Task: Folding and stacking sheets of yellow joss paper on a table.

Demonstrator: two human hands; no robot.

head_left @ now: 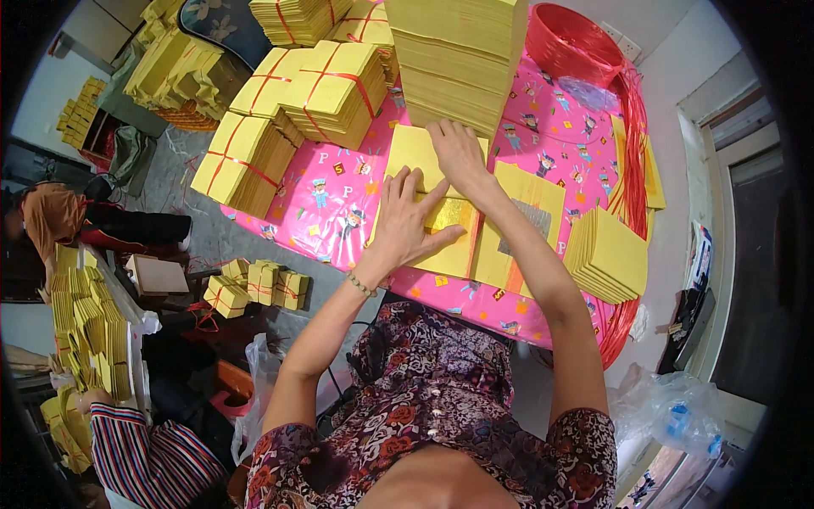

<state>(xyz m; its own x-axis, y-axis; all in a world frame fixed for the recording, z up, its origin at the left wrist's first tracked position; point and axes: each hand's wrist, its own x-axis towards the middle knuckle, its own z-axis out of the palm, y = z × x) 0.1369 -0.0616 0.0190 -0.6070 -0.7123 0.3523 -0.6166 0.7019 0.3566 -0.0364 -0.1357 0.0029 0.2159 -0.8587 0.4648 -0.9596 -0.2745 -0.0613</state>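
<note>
A yellow paper sheet point(462, 259) with a shiny gold patch lies in front of me on the table. My left hand point(407, 225) rests flat on it, its fingers spread and thumb stretched across the gold patch. Farther up, my right hand point(460, 157) lies on the yellow paper point(411, 144) near its far edge, fingers extended and slightly bent. A tall stack of yellow paper point(454, 64) rises just beyond that hand. Under my right forearm is another yellow sheet point(500, 254) with a silver patch point(532, 219), partly covered.
Bundles of yellow paper point(335, 89) tied with red string stand at the table's far left. A fanned yellow stack point(606, 254) lies at right. Red string point(629, 161) hangs by a red basket point(572, 42). A person in a striped sleeve point(140, 441) is at lower left.
</note>
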